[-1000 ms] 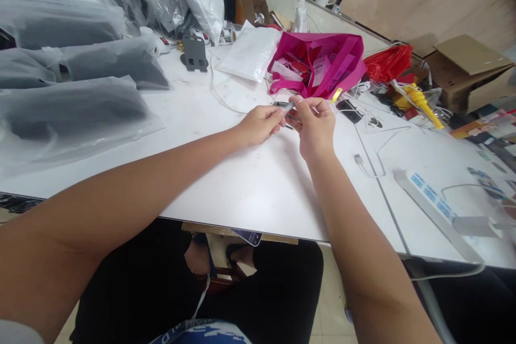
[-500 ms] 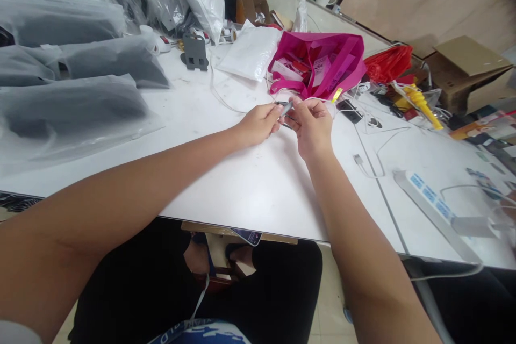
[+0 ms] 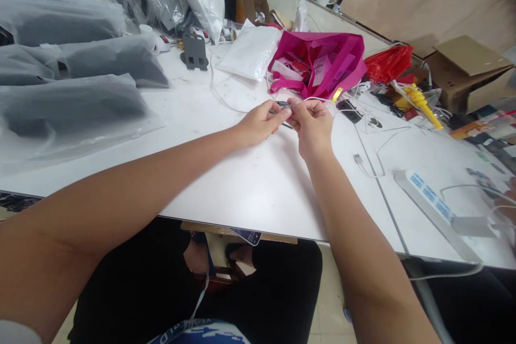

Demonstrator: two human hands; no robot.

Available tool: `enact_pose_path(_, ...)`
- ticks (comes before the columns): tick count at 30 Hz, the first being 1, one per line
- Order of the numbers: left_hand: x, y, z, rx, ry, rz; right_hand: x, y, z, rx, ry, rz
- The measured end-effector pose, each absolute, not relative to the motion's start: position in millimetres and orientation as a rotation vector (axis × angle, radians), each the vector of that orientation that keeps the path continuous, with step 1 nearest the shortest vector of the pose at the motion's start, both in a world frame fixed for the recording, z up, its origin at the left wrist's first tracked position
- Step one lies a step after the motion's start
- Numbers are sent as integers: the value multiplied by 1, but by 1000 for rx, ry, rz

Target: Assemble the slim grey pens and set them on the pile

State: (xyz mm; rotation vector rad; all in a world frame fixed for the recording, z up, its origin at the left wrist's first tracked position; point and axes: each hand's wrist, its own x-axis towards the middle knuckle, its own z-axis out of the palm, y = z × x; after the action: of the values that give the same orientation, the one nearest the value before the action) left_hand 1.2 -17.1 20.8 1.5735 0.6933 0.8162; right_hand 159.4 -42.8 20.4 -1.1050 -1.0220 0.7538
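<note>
Seated at white table (image 3: 226, 188), pinching small dark item (image 3: 283, 103) two-handed above tabletop.
Nearest, phone (image 3: 249, 236) below table edge; then left hand (image 3: 260, 122) and right hand (image 3: 316, 124), almost meeting, thumbs and fingers of both pressed on item, partly hidden, exact type unclear; just beyond, pink bag (image 3: 355, 67), with white packet (image 3: 250, 56) to its left; farther back at right, open cardboard box (image 3: 470, 59).

Tote (image 3: 350, 67) behind R grip (image 3: 316, 128) on tbl (image 3: 242, 185), pkgs (image 3: 76, 110) L, pwr strip (image 3: 429, 205) R.
</note>
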Motion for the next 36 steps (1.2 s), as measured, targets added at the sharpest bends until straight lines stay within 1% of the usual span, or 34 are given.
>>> enact_pose_path(4, 1, -16, 19, 1631, 723, 864, 160, -43, 20, -1126, -990, 753)
enact_pose_path(9, 1, -16, 19, 1586, 683, 786, 161, -43, 20, -1158, -1048, 714)
enact_pose_path(15, 2, -14, 16, 1668, 726, 917, 158, -44, 23, -1154, -1025, 659)
enact_pose_path(22, 1, -15, 18, 1656, 681, 823, 156, -46, 23, -1146, -1031, 692)
enact_pose_path(29, 2, -12, 12, 1699, 687, 951, 155, -46, 25, -1163, -1008, 656)
enact_pose_path(36, 2, -14, 15, 1684, 665, 877, 154, -47, 26, -1187, -1012, 657)
